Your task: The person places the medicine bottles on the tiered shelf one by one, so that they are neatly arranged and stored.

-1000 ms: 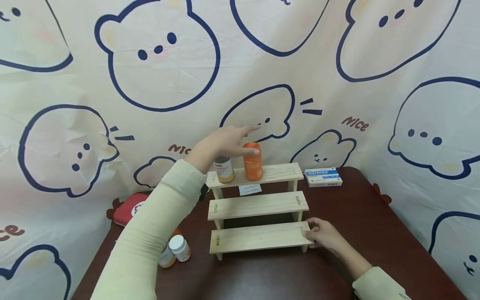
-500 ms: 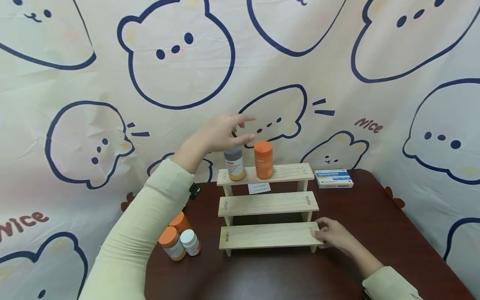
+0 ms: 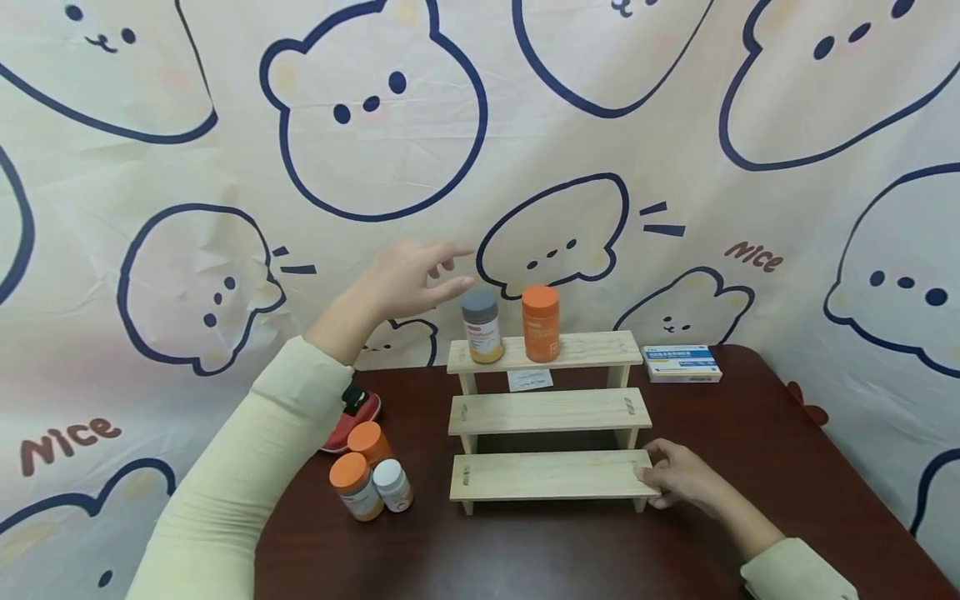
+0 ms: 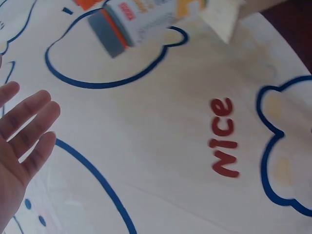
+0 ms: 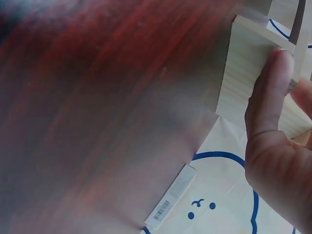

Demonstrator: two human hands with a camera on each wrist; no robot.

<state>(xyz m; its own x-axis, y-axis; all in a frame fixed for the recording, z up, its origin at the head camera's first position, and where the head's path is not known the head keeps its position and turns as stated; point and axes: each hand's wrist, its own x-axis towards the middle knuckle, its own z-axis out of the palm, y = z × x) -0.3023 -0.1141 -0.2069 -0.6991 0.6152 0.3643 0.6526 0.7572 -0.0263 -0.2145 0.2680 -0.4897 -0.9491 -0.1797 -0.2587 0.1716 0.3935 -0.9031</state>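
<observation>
A three-step wooden rack stands on the table. On its top step are a grey-capped bottle with a white label and, to its right, an orange bottle. My left hand is in the air just left of the grey-capped bottle, holding nothing. Its fingers look spread and relaxed in the left wrist view, apart from the bottle. At the lowest step's right end, my right hand grips the board, the thumb lying on top.
Left of the rack stand two orange-capped bottles and a small white-capped bottle. Behind them lies a red pouch, partly hidden by my left arm. A blue and white box lies at the back right, near the patterned wall cloth.
My left hand has drawn back leftward from the orange bottle, past the grey-capped one. Both bottles stay on the top step. The right hand keeps its grip; the head view has shifted left.
</observation>
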